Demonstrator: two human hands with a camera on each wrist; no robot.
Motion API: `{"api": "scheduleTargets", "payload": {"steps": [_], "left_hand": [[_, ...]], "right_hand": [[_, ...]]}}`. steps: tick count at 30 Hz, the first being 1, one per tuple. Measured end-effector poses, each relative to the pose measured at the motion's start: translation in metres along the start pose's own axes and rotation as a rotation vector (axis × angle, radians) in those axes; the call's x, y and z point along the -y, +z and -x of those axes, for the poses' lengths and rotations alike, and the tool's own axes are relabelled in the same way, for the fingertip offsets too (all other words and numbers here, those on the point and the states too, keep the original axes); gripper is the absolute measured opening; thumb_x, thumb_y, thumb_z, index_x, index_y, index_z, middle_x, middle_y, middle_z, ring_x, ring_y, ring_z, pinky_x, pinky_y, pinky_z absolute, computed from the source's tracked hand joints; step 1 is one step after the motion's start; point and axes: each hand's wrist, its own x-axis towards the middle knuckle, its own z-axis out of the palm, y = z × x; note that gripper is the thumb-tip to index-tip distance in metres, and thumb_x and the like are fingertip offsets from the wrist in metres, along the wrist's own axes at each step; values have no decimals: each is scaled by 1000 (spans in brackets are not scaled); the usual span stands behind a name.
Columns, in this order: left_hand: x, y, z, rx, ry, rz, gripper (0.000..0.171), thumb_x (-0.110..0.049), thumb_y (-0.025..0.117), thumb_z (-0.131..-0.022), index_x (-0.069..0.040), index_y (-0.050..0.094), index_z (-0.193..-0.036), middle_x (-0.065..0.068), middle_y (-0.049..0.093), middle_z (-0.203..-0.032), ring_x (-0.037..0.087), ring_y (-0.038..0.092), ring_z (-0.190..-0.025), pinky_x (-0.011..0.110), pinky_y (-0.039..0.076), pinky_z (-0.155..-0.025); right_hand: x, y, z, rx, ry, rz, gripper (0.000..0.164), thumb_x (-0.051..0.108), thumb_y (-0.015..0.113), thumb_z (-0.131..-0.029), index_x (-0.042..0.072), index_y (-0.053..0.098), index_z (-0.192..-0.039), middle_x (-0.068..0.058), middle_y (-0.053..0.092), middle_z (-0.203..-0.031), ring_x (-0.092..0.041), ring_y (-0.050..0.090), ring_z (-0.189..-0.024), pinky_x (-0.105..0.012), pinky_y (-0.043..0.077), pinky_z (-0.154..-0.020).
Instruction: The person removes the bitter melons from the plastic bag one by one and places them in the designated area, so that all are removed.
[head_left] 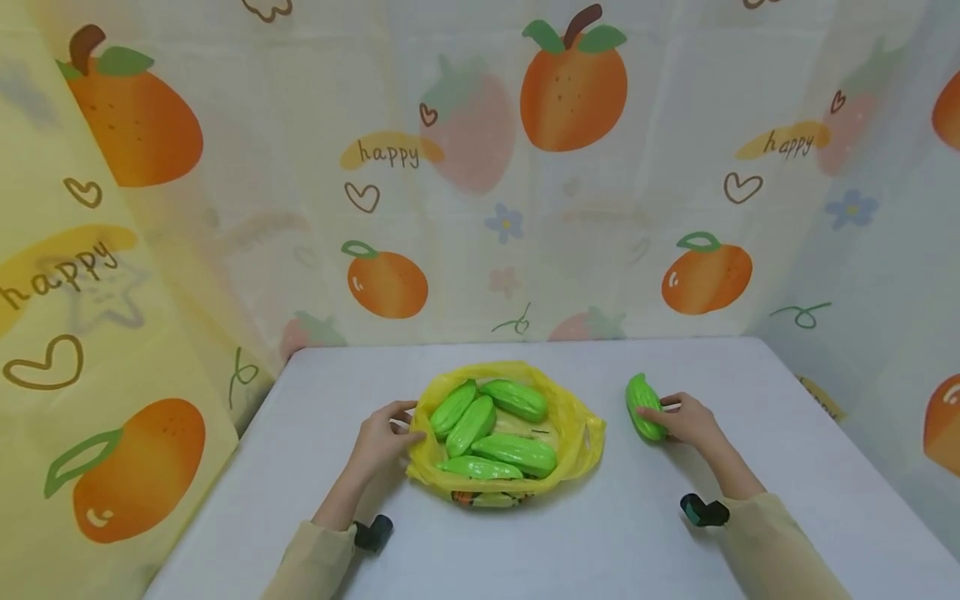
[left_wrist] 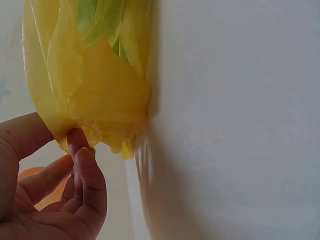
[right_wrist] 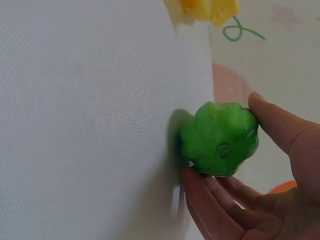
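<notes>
A yellow plastic bag (head_left: 576, 417) lies on the table with its mouth spread wide. Inside are several glossy green ridged gourds (head_left: 517, 452). At the bag's left edge, my left hand (head_left: 384, 435) pinches the thin plastic between thumb and fingers; the left wrist view shows the bag (left_wrist: 100, 90) bunched there. To the right of the bag, my right hand (head_left: 688, 421) grips another green ridged gourd (head_left: 641, 400) near its lower end. In the right wrist view, thumb and fingers hold opposite sides of this gourd (right_wrist: 220, 140), its round end facing the camera.
The white table (head_left: 600, 542) meets a fruit-patterned cloth wall (head_left: 465, 275) at the back, with similar cloth at both sides. Black wrist devices sit by the left sleeve (head_left: 315, 554) and the right sleeve (head_left: 776, 542).
</notes>
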Motion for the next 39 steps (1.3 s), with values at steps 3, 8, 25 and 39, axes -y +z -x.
{"api": "scheduleTargets", "payload": {"steps": [3,8,25,39], "left_hand": [[-1,0,-1,2,6,-4,52,-16,77,-77,-9,60,-126,10,64,-102,16,61,-79,26,51,-64],[-1,0,-1,3,3,-9,52,-15,77,-77,-8,60,-126,10,64,-102,16,61,-79,27,51,-64],[-2,0,-4,5,-10,0,53,-15,77,-77,-10,59,-126,10,64,-103,16,60,-80,26,51,-65],[-4,-1,-1,1,-13,6,52,-15,76,-77,-9,59,-127,10,64,-103,16,60,-79,26,51,-65]], "right_hand": [[-1,0,-2,2,-6,-3,83,50,63,-85,-16,37,-131,-38,48,-125,-33,62,-96,-33,55,-73],[1,2,-3,7,-1,8,85,50,63,-85,-16,37,-131,-38,48,-125,-33,61,-96,-33,55,-73],[9,2,-2,6,18,50,85,50,63,-85,-16,36,-132,-38,45,-127,-37,58,-102,-34,54,-75],[6,-1,3,20,21,19,87,54,60,-85,-14,36,-133,-37,45,-129,-34,61,-98,-34,55,-75]]}}
